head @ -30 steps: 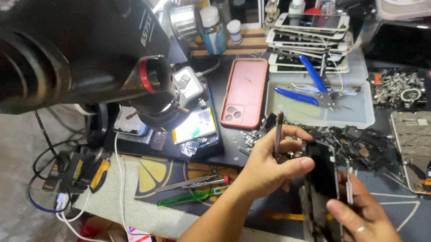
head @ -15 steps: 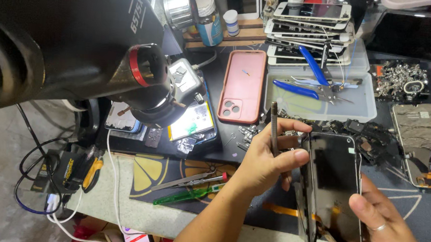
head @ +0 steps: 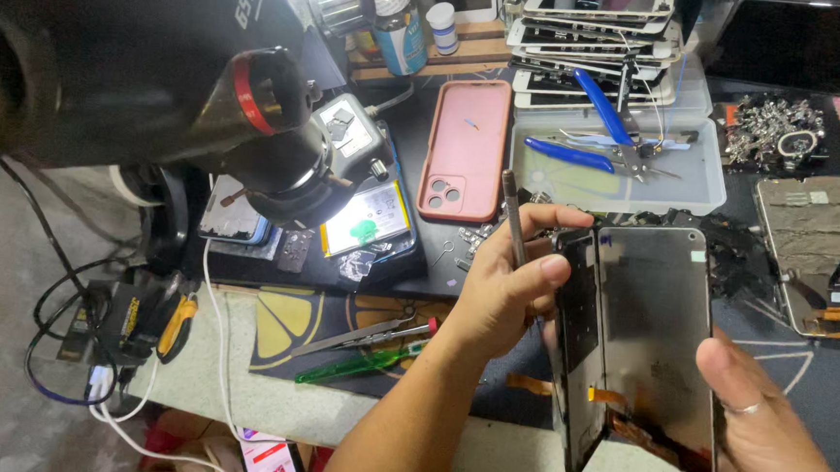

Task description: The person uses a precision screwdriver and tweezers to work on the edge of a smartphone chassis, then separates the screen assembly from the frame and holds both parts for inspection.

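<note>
My left hand [head: 509,290] grips a thin grey tool [head: 515,227] that points up, and its fingers also press on the dark phone body [head: 576,352]. A black screen panel [head: 657,338] stands swung open from that body like a book, joined low down by an orange flex cable [head: 637,429]. My right hand [head: 768,432] holds the panel's right edge from below, with a ring on one finger.
A pink phone case [head: 464,146] lies on the dark mat. Blue-handled pliers [head: 592,130] rest on a clear box below stacked screens [head: 588,23]. A microscope [head: 158,64] looms at left. Tweezers and a green tool [head: 364,359] lie at the mat's front. Loose parts [head: 772,126] at right.
The screen panel has swung open away from the phone body, and both hands have risen with the phone. The view has shifted slightly.
</note>
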